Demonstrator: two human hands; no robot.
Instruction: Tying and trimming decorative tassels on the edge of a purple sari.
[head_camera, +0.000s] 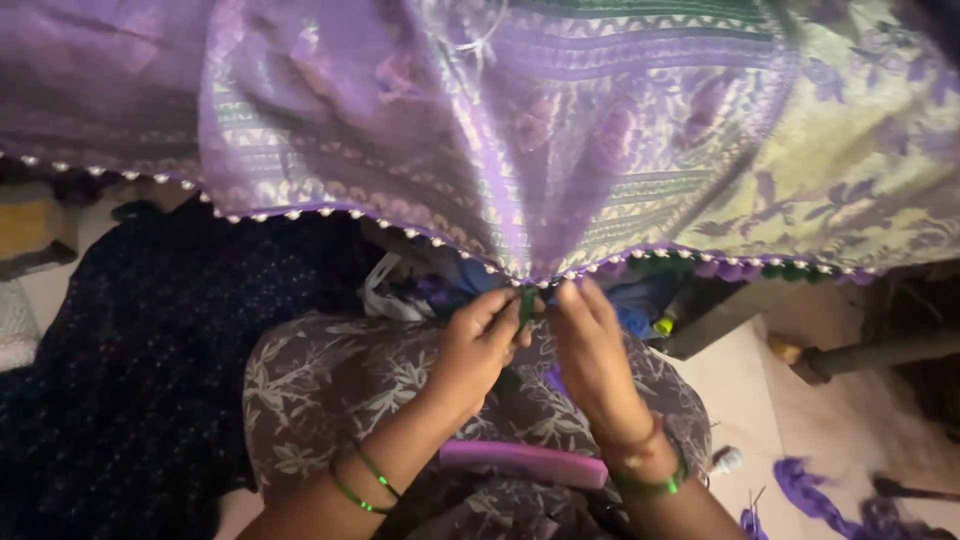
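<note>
A purple and pale green patterned fabric hangs across the top, its lower edge trimmed with small white beads and purple and green tassels. My left hand pinches the fabric's edge at its lowest point, with a small green piece of thread between the fingertips. My right hand pinches the same spot from the right, fingertips nearly touching the left ones. Both wrists wear green bangles. A pink comb lies across my lap, between my forearms.
My lap is covered by brown leaf-printed cloth. A dark blue dotted cloth lies left. Purple thread scraps lie on the pale floor at right, near a wooden furniture leg. White plastic and blue items sit under the fabric edge.
</note>
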